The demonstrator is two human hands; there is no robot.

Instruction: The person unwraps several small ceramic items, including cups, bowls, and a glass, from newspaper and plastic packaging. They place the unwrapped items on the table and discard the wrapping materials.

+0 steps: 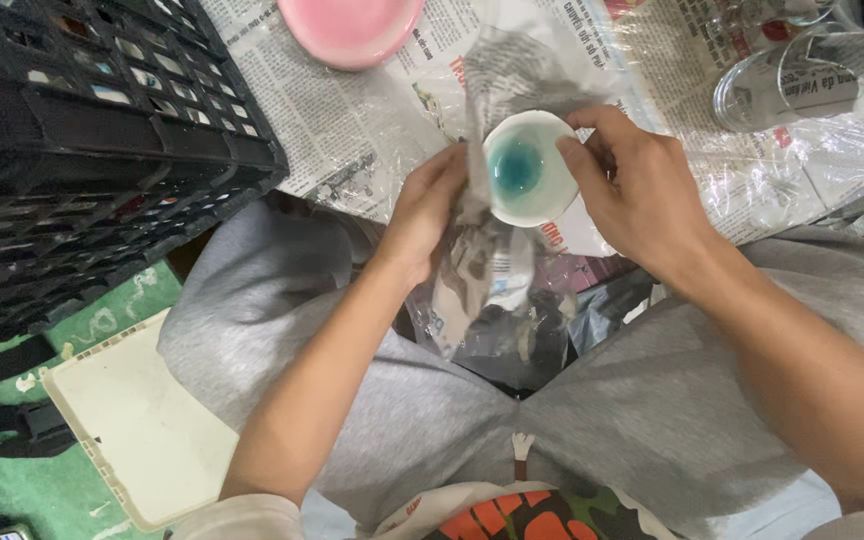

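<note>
The small white ceramic bowl with a teal-glazed centre [529, 168] sits between both hands above the lap. The right hand [640, 190] pinches its rim; the left hand [429, 210] grips the crumpled newspaper sheet [492, 270] beneath. At eleven o'clock, a pink plate [350, 28]; at nine, a black plastic crate [82, 130].

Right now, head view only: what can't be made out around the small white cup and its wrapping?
- Small white ceramic cup with teal centre: underside and far wall hidden by right hand and wrapping.
- Clear plastic-and-newspaper wrapping: lower end lost in shadow between the grey-trousered knees.
- Left hand: fingertips hidden behind the wrapping.
- Pink round plate: cut off by top edge.
- Clear drinking glasses: blurred under plastic film.
</note>
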